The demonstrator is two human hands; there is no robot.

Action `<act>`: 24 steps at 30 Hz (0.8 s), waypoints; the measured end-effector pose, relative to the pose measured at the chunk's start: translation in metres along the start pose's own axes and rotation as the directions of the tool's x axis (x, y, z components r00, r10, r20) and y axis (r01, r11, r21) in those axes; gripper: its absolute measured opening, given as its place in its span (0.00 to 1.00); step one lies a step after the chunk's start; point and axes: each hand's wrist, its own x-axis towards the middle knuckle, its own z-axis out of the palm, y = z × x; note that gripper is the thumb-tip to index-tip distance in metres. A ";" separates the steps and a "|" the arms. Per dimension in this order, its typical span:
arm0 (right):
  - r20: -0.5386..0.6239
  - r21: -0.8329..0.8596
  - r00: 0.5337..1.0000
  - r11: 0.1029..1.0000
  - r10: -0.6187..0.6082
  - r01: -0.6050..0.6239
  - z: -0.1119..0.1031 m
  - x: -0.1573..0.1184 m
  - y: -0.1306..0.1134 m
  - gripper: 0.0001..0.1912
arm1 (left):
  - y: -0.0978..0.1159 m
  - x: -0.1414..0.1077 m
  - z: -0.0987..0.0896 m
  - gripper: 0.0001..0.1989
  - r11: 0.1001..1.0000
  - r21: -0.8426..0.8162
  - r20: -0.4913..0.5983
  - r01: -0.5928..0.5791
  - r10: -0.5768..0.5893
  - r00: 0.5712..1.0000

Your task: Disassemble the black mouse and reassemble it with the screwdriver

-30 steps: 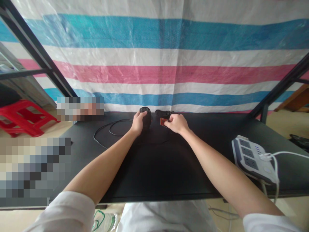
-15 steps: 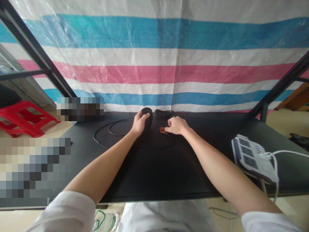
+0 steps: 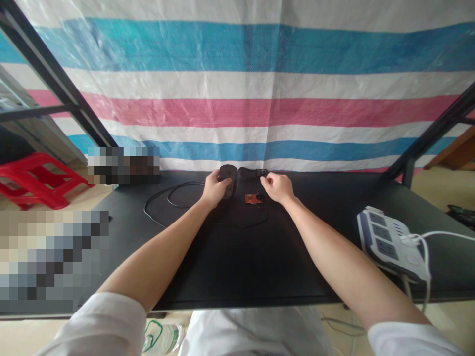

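Note:
My left hand (image 3: 216, 189) is closed around a black mouse-like shell (image 3: 228, 181), tilted above the black table (image 3: 241, 262). An orange circuit board (image 3: 254, 199) with small dark parts lies flat on the table, between my hands. My right hand (image 3: 277, 187) is up and to the right of the board, apart from it, with fingers curled together; what they pinch, if anything, is too small to tell. Behind the board rests a dark bundle (image 3: 253, 172), close to the striped sheet. A thin black cable (image 3: 148, 210) loops on the table left of my left hand.
A white and dark power strip (image 3: 393, 242) with white cables sits on the table's right side. Striped plastic sheeting (image 3: 237, 113) hangs behind the table. Black metal bars rise at both sides. A red stool (image 3: 40, 178) stands beyond the left edge.
My right hand has let go of the orange board and moved slightly up and right, leaving the board uncovered. The black shell has turned in my left hand, showing more of its face.

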 end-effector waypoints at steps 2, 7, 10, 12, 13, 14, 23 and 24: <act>-0.003 0.002 1.000 1.000 -0.005 0.005 0.001 0.000 0.001 0.17 | -0.002 0.000 0.000 0.19 1.000 0.012 -0.008 0.005 -0.005 1.000; -0.007 -0.012 1.000 1.000 -0.003 0.003 0.004 0.000 0.001 0.14 | -0.002 -0.001 0.001 0.18 1.000 0.015 0.000 0.022 -0.022 1.000; -0.009 -0.015 1.000 1.000 -0.003 0.003 0.006 0.000 0.001 0.13 | -0.003 -0.002 0.001 0.17 0.999 0.016 0.007 0.030 -0.030 1.000; -0.015 -0.015 1.000 1.000 -0.007 0.007 0.007 0.000 0.001 0.12 | -0.004 -0.001 0.001 0.15 0.999 0.034 0.009 0.034 -0.034 0.999; -0.018 -0.015 1.000 1.000 -0.010 0.010 0.007 0.000 0.001 0.12 | -0.005 -0.001 0.001 0.14 0.998 0.045 0.007 0.036 -0.036 0.999; -0.022 -0.015 1.000 1.000 -0.012 0.012 0.007 0.000 0.001 0.12 | -0.006 -0.001 0.000 0.13 0.998 0.055 0.004 0.038 -0.038 0.999; -0.032 -0.006 0.999 1.000 -0.017 0.017 0.008 0.001 0.002 0.12 | -0.008 0.001 0.000 0.12 0.998 0.038 -0.006 0.045 -0.044 0.999; -0.035 -0.006 0.999 1.000 -0.019 0.019 0.008 0.001 0.002 0.12 | -0.008 0.001 0.000 0.12 0.998 0.034 -0.005 0.051 -0.050 0.999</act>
